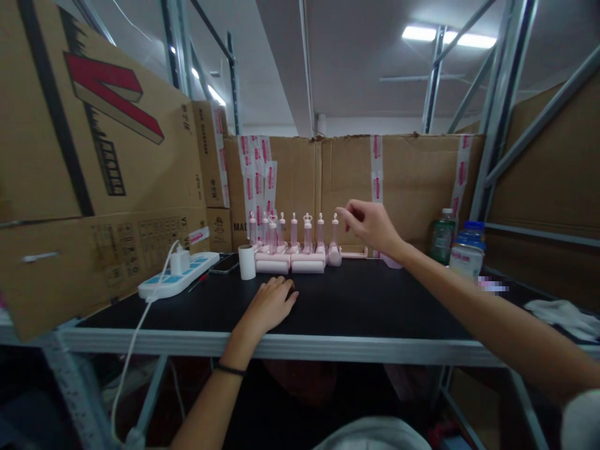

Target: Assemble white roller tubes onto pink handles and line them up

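Observation:
A row of several small pink bottles (294, 236) stands upright at the back of the black table (356, 306), behind pink lint rollers (289, 265) lying flat. My right hand (370, 225) reaches out above the right end of the row, fingers pinched together beside the last bottle (334, 249); whether it grips anything I cannot tell. My left hand (270, 306) rests flat on the table surface in front of the rollers, palm down, holding nothing.
A white power strip (178, 275) with a plugged adapter and cable lies at the left. A white roll (246, 261) stands by the bottles. A green bottle (441, 237) and a blue-capped jar (467, 253) stand at the right. Cardboard boxes (94, 162) wall the table.

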Tool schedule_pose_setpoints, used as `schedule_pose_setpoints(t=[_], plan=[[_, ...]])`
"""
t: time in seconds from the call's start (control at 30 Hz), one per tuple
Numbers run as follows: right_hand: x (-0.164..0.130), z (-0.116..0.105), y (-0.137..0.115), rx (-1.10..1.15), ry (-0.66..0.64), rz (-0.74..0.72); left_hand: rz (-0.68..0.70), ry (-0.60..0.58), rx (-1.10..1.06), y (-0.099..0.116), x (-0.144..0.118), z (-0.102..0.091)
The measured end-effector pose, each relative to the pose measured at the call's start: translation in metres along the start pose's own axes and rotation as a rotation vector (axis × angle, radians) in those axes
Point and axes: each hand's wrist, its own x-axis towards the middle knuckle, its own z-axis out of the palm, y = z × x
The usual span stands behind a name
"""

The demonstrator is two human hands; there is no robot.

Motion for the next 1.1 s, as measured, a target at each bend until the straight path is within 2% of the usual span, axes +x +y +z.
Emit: schedule_pose_setpoints(t=[0.1, 0.17, 0.23, 0.3, 0.37, 0.47, 0.6, 0.73, 0.83, 0.9, 1.0, 1.1], plan=[[-0.072, -0.035, -0.039, -0.03, -0.039, -0.028, -0.002, 0.008, 0.004, 0.001, -0.002, 0.0], [-0.121, -0.051, -0.056, -0.01, -0.127, -0.125, 0.001, 0.012, 0.005, 0.001, -0.002, 0.0], [-0.166, -0.058, -0.067, 0.031, -0.3, -0.258, 0.004, 0.011, 0.004, 0.001, -0.002, 0.0], [-0.206, -0.056, -0.071, 0.037, -0.572, -0.342, 0.005, 0.006, 0.007, 0.0, -0.002, 0.0], [-0.242, -0.047, -0.069, 0.029, -0.738, -0.256, 0.008, 0.001, 0.012, 0.0, -0.001, 0.0], [-0.291, -0.025, -0.055, -0.017, -0.864, 0.075, 0.011, -0.004, 0.007, -0.001, 0.0, 0.0], [-0.342, 0.008, -0.027, -0.136, -1.111, 0.322, 0.01, -0.001, -0.004, -0.001, 0.001, -0.002], [-0.369, 0.028, -0.014, -0.199, -1.063, 0.438, 0.013, 0.007, -0.015, 0.0, 0.002, -0.003], [-0.38, 0.026, -0.009, -0.126, -0.969, 0.485, 0.017, 0.014, -0.024, 0.002, 0.001, -0.007], [-0.39, 0.018, 0.0, -0.073, -0.866, 0.531, 0.0, 0.017, -0.029, 0.005, -0.001, -0.011], [-0.411, -0.003, 0.023, -0.035, -0.598, 0.612, -0.019, 0.028, -0.02, 0.01, -0.011, -0.02], [-0.436, -0.028, 0.048, -0.05, -0.376, 0.745, 0.021, 0.115, -0.03, 0.007, -0.041, -0.022]])
